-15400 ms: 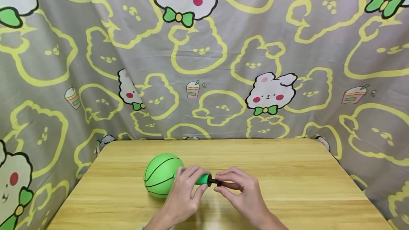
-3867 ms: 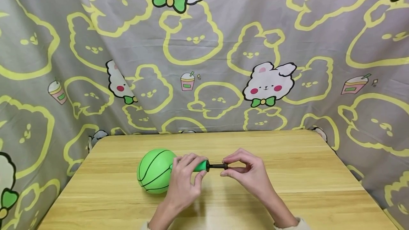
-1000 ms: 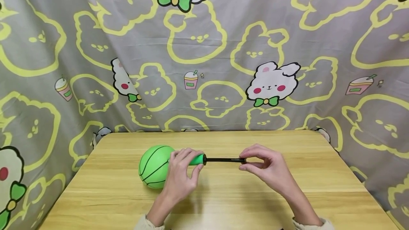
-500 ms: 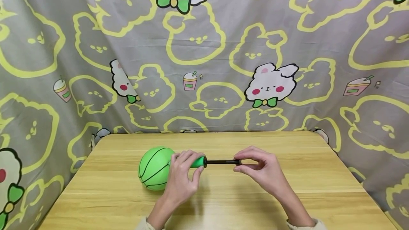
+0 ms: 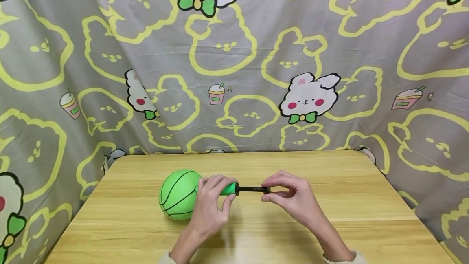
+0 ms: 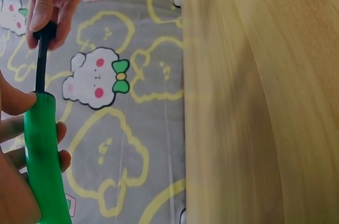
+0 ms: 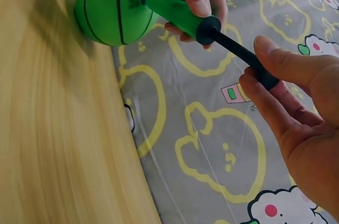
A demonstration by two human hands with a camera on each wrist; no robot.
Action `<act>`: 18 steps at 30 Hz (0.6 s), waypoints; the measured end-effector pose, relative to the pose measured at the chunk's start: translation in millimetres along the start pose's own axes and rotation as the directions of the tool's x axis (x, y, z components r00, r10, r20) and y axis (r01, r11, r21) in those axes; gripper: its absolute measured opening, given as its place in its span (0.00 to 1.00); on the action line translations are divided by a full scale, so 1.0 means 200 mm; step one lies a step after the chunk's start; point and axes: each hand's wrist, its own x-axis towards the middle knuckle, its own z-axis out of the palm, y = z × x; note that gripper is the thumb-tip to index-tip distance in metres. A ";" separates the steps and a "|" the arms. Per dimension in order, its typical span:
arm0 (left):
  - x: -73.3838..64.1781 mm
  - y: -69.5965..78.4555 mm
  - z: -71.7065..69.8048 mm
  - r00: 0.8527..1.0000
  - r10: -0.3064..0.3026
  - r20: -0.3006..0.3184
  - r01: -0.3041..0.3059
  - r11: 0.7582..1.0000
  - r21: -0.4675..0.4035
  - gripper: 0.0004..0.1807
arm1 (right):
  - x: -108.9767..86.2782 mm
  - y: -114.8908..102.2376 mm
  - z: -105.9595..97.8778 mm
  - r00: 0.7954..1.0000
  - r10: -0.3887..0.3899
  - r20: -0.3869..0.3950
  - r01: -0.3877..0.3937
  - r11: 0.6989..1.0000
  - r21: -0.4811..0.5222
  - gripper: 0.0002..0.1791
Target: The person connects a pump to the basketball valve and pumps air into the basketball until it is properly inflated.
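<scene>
A green hand pump (image 6: 41, 144) with a black rod lies level between my hands. My left hand (image 5: 212, 205) grips its green barrel, thumb along the near side. With fingertips and thumb, my right hand (image 5: 293, 199) pinches the black knob at the rod's end. The black rod (image 5: 253, 189) sticks partway out of the barrel. At the barrel's far end is a green ball (image 5: 177, 194) with black basketball lines. In the right wrist view the pump's nozzle end meets the ball (image 7: 106, 9) at a clear fitting. My left fingers hide part of the barrel in the head view.
Both hands work over a light wooden table (image 5: 329, 223). A grey curtain (image 5: 234, 72) with yellow and white cartoon animals hangs behind the table and along its sides.
Over the last second my right hand has moved left toward the left hand, pushing the rod partway into the barrel. Left hand and ball stay nearly in place.
</scene>
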 end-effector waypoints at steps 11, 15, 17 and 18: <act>0.00 0.02 0.01 1.000 0.008 0.014 -0.008 1.000 -0.012 0.17 | 0.00 0.01 0.05 0.999 0.036 -0.033 -0.036 0.999 -0.008 0.14; -0.01 0.02 0.02 1.000 0.011 0.013 -0.011 1.000 -0.008 0.18 | -0.01 0.03 0.07 0.999 -0.003 -0.043 0.003 1.000 -0.016 0.15; -0.01 0.02 0.02 1.000 0.014 0.009 -0.014 1.000 -0.005 0.18 | 0.00 0.03 0.08 0.999 -0.006 -0.046 0.005 1.000 -0.014 0.15; -0.01 0.02 0.02 1.000 0.014 0.008 -0.014 1.000 -0.004 0.18 | 0.00 0.04 0.09 0.999 -0.007 -0.047 0.007 1.000 -0.013 0.15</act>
